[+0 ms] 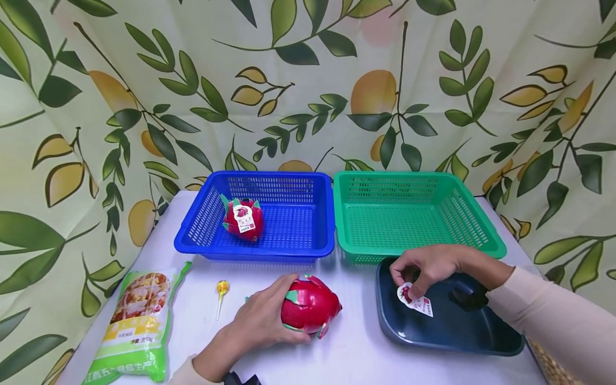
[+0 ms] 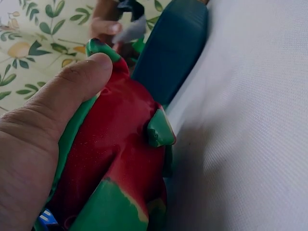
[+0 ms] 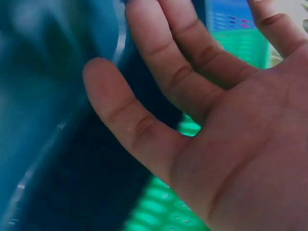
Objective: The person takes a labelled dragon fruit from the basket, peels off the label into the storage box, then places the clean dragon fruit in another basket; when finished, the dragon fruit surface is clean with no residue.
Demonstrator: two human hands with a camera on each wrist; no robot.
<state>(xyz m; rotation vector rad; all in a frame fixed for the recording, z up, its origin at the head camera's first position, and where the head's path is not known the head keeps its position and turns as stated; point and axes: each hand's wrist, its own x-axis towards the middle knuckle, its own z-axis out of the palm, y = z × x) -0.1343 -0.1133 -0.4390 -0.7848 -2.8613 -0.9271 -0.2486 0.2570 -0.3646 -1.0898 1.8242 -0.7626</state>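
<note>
My left hand [image 1: 266, 315] grips a red dragon fruit [image 1: 312, 306] with green-tipped scales, which lies on its side on the white tabletop. Its thumb presses along the fruit [image 2: 120, 134] in the left wrist view. Over the dark blue tub [image 1: 462, 339], my right hand [image 1: 428, 269] pinches a white paper label [image 1: 422, 306] printed with a red fruit picture. Only spread fingers of the right hand [image 3: 240, 139] show in the right wrist view; the label is out of sight there. Another dragon fruit [image 1: 250, 232], with a similar label on it, sits in the blue basket [image 1: 298, 227].
A green basket [image 1: 385, 230] stands right of the blue one, behind the tub. On the left lie a green-and-yellow food bag [image 1: 135, 326] and a wrapped lollipop [image 1: 222, 289]. A leaf-patterned cloth [image 1: 308, 80] hangs behind the table.
</note>
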